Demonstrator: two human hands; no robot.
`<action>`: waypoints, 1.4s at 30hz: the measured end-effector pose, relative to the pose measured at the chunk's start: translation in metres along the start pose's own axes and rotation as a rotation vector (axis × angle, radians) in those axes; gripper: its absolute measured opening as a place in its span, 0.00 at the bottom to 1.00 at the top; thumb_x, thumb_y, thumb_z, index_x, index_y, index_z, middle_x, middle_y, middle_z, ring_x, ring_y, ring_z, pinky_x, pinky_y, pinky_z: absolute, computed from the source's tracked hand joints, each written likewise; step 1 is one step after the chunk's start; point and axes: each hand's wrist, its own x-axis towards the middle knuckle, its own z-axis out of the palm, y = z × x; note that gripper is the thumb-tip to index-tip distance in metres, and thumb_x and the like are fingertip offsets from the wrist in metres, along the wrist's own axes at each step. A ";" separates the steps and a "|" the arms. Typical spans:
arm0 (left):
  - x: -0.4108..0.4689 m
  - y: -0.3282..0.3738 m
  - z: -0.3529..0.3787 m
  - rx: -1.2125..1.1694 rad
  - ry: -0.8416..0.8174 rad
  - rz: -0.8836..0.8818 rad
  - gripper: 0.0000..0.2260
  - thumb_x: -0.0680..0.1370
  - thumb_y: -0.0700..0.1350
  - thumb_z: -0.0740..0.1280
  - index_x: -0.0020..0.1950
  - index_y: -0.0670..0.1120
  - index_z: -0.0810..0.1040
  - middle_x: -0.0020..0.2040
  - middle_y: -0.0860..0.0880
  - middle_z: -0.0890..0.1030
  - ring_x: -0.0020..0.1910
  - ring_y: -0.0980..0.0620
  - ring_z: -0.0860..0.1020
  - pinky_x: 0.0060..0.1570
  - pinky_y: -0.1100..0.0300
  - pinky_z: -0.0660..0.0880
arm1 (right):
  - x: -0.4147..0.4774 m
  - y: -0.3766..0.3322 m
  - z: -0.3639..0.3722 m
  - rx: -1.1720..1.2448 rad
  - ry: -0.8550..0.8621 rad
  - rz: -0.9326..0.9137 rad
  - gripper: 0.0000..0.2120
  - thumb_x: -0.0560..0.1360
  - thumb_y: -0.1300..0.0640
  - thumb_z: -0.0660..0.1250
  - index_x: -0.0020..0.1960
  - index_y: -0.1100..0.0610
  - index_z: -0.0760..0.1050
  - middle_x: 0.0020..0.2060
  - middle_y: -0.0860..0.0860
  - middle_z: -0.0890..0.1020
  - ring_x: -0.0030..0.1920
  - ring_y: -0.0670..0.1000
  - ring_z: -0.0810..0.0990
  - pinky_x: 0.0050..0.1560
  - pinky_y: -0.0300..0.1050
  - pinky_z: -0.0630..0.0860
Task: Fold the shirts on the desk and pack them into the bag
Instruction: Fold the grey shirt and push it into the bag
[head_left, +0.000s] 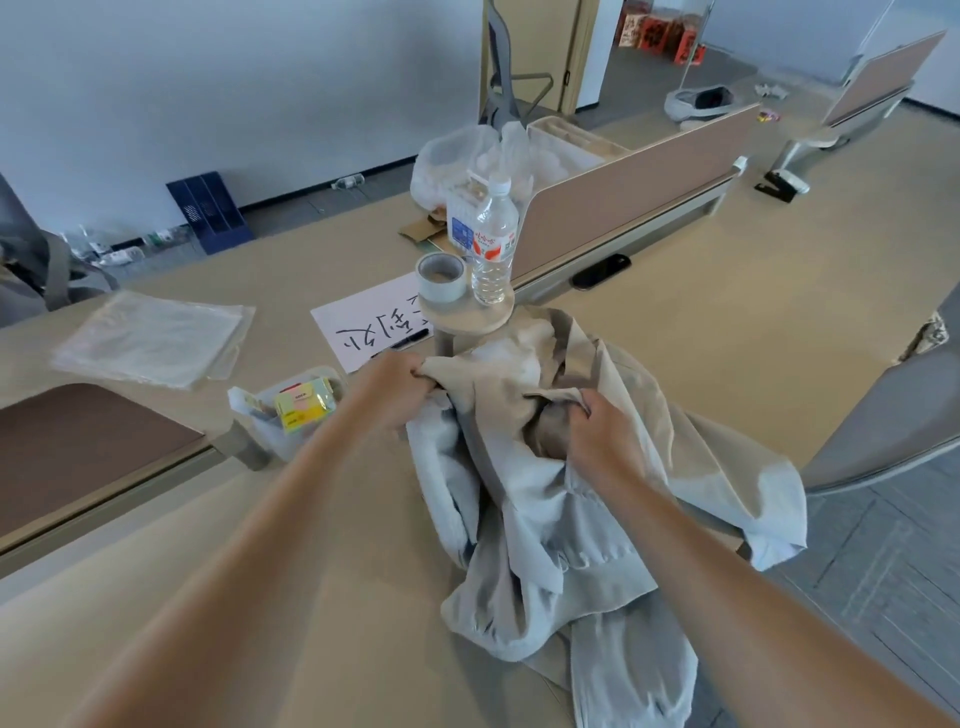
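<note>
Both forearms reached up from the lower corners of the frame toward its middle, where a heap of shirts (587, 493) lay on the desk (311, 597), spilling toward the lower right. The left hand (397, 387), knuckles up, had its fingers curled tightly around a bunched edge of the beige shirt (498, 379) at the top of the heap. The right hand (605, 431), just to the right and slightly lower, pinched another fold of the same cloth with bent fingers. A grey shirt (613, 670) lay crumpled beneath. At the left of the frame flat clear bags (150, 338) lay on the desk, well apart from the hands. A water bottle (493, 244) and a tape roll (440, 276) stood on a small round stand (467, 314) above the heap.
</note>
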 end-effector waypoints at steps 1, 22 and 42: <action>0.000 0.003 -0.014 0.024 0.020 0.005 0.12 0.77 0.43 0.65 0.33 0.45 0.69 0.34 0.46 0.74 0.35 0.45 0.72 0.33 0.56 0.65 | -0.001 -0.007 0.003 0.009 -0.017 -0.011 0.13 0.82 0.53 0.53 0.50 0.47 0.76 0.39 0.46 0.80 0.41 0.50 0.79 0.40 0.48 0.75; -0.053 -0.042 0.023 0.044 -0.315 -0.184 0.09 0.78 0.40 0.59 0.49 0.39 0.78 0.43 0.42 0.82 0.41 0.42 0.80 0.39 0.55 0.74 | -0.044 -0.013 0.084 0.052 -0.573 0.121 0.21 0.86 0.51 0.50 0.71 0.62 0.70 0.68 0.59 0.74 0.67 0.60 0.72 0.62 0.47 0.67; -0.197 -0.045 0.188 -0.108 -0.215 -0.294 0.10 0.80 0.39 0.60 0.39 0.48 0.72 0.36 0.49 0.73 0.35 0.51 0.71 0.37 0.53 0.70 | -0.085 0.158 0.029 0.000 -0.531 0.261 0.49 0.66 0.26 0.64 0.76 0.55 0.63 0.70 0.55 0.72 0.67 0.60 0.73 0.66 0.56 0.71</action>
